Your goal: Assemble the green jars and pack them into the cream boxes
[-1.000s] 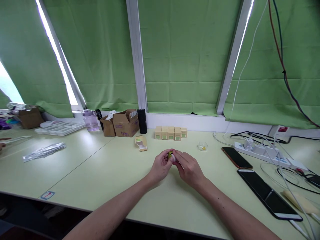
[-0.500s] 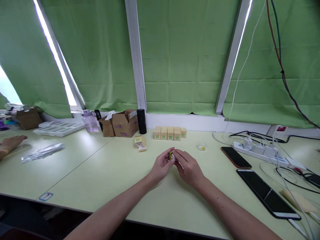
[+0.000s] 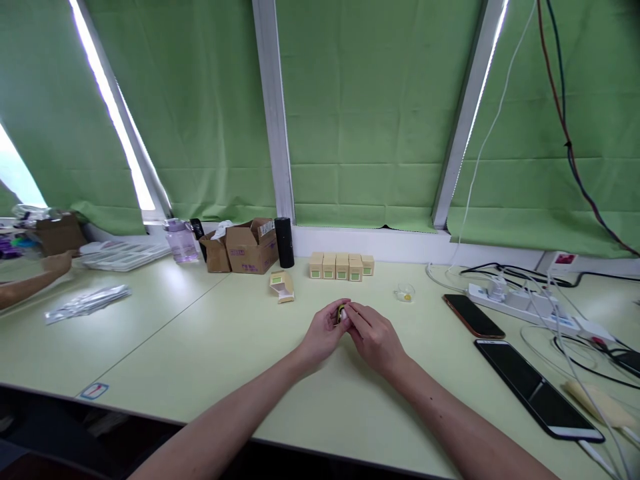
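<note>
Over the middle of the table my left hand (image 3: 321, 333) and my right hand (image 3: 376, 337) meet at the fingertips. Between them is a small yellow-green and white object (image 3: 342, 314), mostly covered by fingers, so its kind does not show. Both hands are closed on it. Beyond my left hand lies an open little cardboard box (image 3: 283, 287) on its side. Straight ahead stands a row of several small tan boxes (image 3: 329, 267) with green labels. A small clear round container (image 3: 405, 293) with something yellow in it sits to the right of them.
Two phones, one smaller (image 3: 473, 315) and one larger (image 3: 537, 390), lie at right near a white power strip (image 3: 525, 307) with tangled cables. At left are silvery plastic packets (image 3: 87, 304), a larger cardboard box (image 3: 251, 248), a purple bottle (image 3: 181, 241) and another person's hand (image 3: 57, 263).
My fingers have shifted slightly around the small object, with the right hand a little lower. At the far left, the other person's hand has reached farther across the table, toward the back.
</note>
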The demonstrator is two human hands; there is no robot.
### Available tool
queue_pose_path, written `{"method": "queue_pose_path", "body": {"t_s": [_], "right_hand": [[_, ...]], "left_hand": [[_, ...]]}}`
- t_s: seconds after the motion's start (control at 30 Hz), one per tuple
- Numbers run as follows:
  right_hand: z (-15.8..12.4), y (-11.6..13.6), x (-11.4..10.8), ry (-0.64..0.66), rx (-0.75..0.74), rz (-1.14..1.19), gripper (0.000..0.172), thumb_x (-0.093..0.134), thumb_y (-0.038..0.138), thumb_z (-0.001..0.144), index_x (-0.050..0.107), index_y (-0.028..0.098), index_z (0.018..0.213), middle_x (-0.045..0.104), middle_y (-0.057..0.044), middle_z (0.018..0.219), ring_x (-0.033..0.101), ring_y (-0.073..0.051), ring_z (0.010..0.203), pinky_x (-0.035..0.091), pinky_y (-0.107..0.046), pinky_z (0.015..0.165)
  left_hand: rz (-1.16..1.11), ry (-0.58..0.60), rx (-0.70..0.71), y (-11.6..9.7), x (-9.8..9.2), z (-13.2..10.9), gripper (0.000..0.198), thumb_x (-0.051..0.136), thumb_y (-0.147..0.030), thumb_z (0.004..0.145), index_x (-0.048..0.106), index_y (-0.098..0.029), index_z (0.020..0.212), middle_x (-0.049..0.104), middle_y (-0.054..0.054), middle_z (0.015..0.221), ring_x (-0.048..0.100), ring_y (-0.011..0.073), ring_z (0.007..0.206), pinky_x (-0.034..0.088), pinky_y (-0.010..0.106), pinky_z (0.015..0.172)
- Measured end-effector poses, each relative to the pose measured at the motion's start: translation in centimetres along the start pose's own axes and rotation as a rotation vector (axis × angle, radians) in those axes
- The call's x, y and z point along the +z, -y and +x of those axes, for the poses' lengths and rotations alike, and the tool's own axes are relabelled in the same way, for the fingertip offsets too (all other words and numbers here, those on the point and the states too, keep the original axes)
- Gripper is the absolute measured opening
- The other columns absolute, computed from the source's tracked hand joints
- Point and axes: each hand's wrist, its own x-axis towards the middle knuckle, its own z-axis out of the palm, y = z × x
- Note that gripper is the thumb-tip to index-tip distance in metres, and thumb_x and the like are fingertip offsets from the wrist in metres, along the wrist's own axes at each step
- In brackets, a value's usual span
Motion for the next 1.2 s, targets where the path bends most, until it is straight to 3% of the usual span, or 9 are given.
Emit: {"method": "queue_pose_path", "body": {"t_s": [0.6,0.77,0.9,1.07,1.2], "right_hand": [[0.0,-0.1,0.2,0.001,0.001,0.016,0.041,0.05,0.009,0.099,0.06,0.018,0.138,0.074,-0.015,0.118,0.073,-0.026,0.1,0.065,-0.041,0.082],[0.1,-0.1,-0.1,0.033,0.057,0.172,0.058,0.056,0.015,0.098,0.043,0.023,0.154,0.067,-0.015,0.132,0.068,-0.029,0.115,0.063,-0.048,0.092],[0.1,0.0,-0.5,0.059,0.205,0.316,0.071,0.056,0.017,0.096,0.026,0.025,0.161,0.063,-0.017,0.134,0.071,-0.026,0.101,0.065,-0.046,0.083],[-0.2,-0.4,-0.6,0.068,0.261,0.291,0.059,0.062,0.019,0.092,0.043,0.025,0.148,0.066,-0.014,0.124,0.069,-0.027,0.1,0.064,-0.046,0.081],[-0.3,-0.6,-0.5,0.06,0.305,0.301,0.048,0.062,0.02,0.09,0.051,0.024,0.137,0.068,-0.012,0.116,0.068,-0.026,0.097,0.063,-0.043,0.078]], "left_hand": [[0.027,-0.004,0.015,-0.4,0.1,-0.1,0.052,0.075,-0.048,0.089,0.064,-0.015,0.128,0.071,0.015,0.123,0.067,0.0263,0.115,0.057,0.04,0.099],[-0.05,-0.011,-0.023,-0.6,-0.1,0.0,0.059,0.075,-0.05,0.088,0.062,-0.014,0.132,0.072,0.016,0.121,0.071,0.0261,0.108,0.059,0.042,0.097],[-0.152,-0.029,-0.119,-0.6,-0.8,0.1,0.069,0.074,-0.057,0.086,0.056,-0.014,0.136,0.072,0.018,0.12,0.074,0.0302,0.107,0.061,0.046,0.093],[-0.149,-0.011,-0.144,-0.6,-0.9,0.1,0.061,0.068,-0.061,0.089,0.062,-0.013,0.127,0.072,0.02,0.122,0.074,0.0321,0.109,0.061,0.044,0.091],[-0.124,0.019,-0.135,-0.9,-0.6,0.1,0.062,0.067,-0.064,0.088,0.066,-0.012,0.122,0.072,0.02,0.121,0.076,0.029,0.1,0.062,0.043,0.089]]}}
